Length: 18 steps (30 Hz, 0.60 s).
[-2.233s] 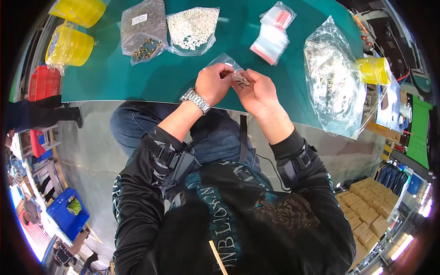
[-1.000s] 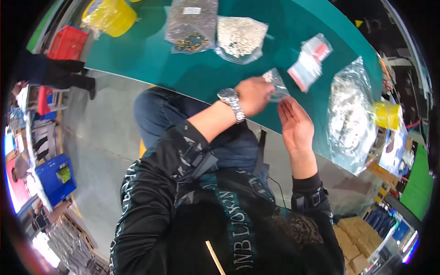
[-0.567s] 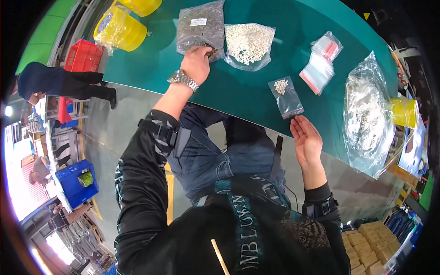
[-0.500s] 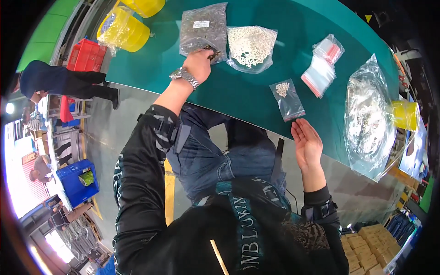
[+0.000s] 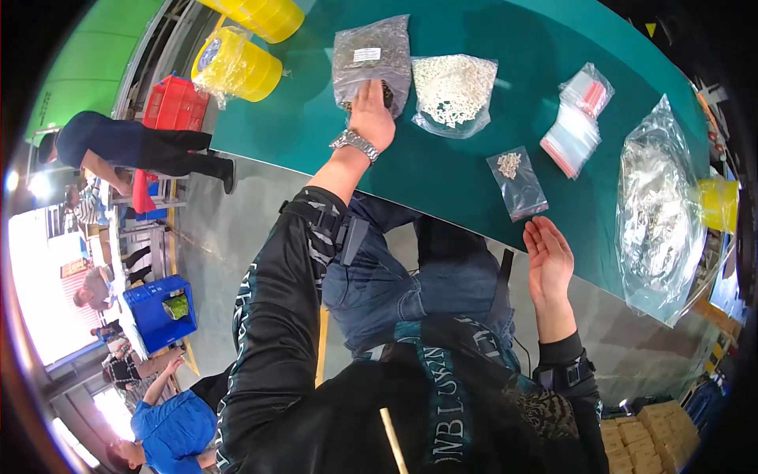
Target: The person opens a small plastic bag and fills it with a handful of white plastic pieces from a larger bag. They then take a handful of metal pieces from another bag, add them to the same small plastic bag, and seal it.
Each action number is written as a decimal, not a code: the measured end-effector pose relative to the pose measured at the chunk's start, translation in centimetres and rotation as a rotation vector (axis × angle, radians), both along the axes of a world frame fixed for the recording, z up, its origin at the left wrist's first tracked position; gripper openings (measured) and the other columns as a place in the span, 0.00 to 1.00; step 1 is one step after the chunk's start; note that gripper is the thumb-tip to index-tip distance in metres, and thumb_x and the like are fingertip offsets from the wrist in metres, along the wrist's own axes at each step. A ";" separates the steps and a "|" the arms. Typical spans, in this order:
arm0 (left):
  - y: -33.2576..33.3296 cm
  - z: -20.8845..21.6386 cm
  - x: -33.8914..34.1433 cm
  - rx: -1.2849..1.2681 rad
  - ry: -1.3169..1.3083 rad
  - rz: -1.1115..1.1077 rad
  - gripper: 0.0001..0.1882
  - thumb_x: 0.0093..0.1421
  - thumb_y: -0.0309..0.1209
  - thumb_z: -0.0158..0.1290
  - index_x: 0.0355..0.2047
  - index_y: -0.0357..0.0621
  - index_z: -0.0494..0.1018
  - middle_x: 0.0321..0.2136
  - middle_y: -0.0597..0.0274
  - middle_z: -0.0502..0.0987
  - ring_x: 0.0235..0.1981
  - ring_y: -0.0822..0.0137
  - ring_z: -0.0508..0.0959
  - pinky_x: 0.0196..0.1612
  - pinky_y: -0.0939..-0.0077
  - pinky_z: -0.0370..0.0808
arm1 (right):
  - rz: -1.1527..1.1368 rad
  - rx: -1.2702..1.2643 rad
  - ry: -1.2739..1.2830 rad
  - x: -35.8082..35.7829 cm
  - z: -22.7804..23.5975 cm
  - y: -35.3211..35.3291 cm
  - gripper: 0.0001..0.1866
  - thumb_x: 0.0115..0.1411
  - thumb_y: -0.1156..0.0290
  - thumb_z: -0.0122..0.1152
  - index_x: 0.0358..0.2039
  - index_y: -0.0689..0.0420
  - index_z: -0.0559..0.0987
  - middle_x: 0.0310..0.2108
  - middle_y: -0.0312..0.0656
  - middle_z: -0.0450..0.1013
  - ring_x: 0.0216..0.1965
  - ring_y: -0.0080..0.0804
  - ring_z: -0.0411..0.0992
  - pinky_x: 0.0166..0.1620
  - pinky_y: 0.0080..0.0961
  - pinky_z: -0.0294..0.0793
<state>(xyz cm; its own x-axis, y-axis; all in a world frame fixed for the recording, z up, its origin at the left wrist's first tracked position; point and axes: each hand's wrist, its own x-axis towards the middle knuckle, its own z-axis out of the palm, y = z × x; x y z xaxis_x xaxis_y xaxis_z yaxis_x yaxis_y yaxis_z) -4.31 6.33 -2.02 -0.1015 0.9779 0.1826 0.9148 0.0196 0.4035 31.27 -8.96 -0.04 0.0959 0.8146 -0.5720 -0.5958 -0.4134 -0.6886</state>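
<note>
My left hand (image 5: 371, 120), with a metal watch on its wrist, lies at the mouth of a clear bag of small dark pieces (image 5: 369, 54); its fingers stretch over the bag's opening. Right of that bag, a clear bag of small white pieces (image 5: 454, 91) lies with its contents spread out. A small zip bag (image 5: 517, 186) with a few pale pieces at its far end lies flat nearer me. My right hand (image 5: 548, 257) is palm up just off its near end, fingers loosely extended, holding nothing.
Empty zip bags (image 5: 570, 134) are stacked on the green table (image 5: 379, 183). A large clear bag (image 5: 659, 221) lies at right beside a yellow tape roll (image 5: 718, 204). Yellow tape rolls (image 5: 249, 67) stand at far left. People, a red crate (image 5: 175, 105) and a blue bin (image 5: 158, 312) are beyond.
My left hand's fingers have straightened over the dark pieces at the bag's mouth. My right hand stays palm up. The whole view has shifted, and a person in blue shows at lower left.
</note>
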 end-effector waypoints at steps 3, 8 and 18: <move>0.5 -0.5 -1.3 0.121 0.040 -0.015 0.28 0.53 0.21 0.47 0.56 0.36 0.60 0.57 0.40 0.61 0.56 0.38 0.63 0.58 0.51 0.63 | -0.004 0.000 0.002 -0.2 0.0 0.0 0.15 0.64 0.75 0.49 0.49 0.69 0.71 0.47 0.50 0.72 0.49 0.38 0.72 0.54 0.31 0.72; 1.8 -0.6 -2.7 0.143 0.191 -0.050 0.28 0.53 0.23 0.48 0.56 0.36 0.60 0.56 0.39 0.62 0.56 0.38 0.62 0.59 0.51 0.62 | -0.018 0.003 0.011 -0.3 -0.2 -0.1 0.14 0.64 0.76 0.49 0.48 0.68 0.73 0.46 0.49 0.73 0.48 0.38 0.73 0.53 0.31 0.73; 2.5 0.0 -2.7 0.105 0.281 -0.037 0.20 0.52 0.32 0.56 0.44 0.38 0.70 0.48 0.43 0.68 0.52 0.42 0.65 0.57 0.54 0.63 | -0.037 0.027 0.010 -0.1 -0.7 -0.3 0.13 0.64 0.76 0.49 0.47 0.68 0.74 0.45 0.49 0.74 0.48 0.38 0.74 0.52 0.30 0.74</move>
<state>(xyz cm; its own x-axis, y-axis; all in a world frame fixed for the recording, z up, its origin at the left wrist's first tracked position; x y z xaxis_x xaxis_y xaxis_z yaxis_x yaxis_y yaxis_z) -7.02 8.87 -1.99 0.0022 0.9544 0.2986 0.9902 -0.0438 0.1326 31.12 -9.28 -0.69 0.1205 0.8259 -0.5508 -0.6170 -0.3724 -0.6933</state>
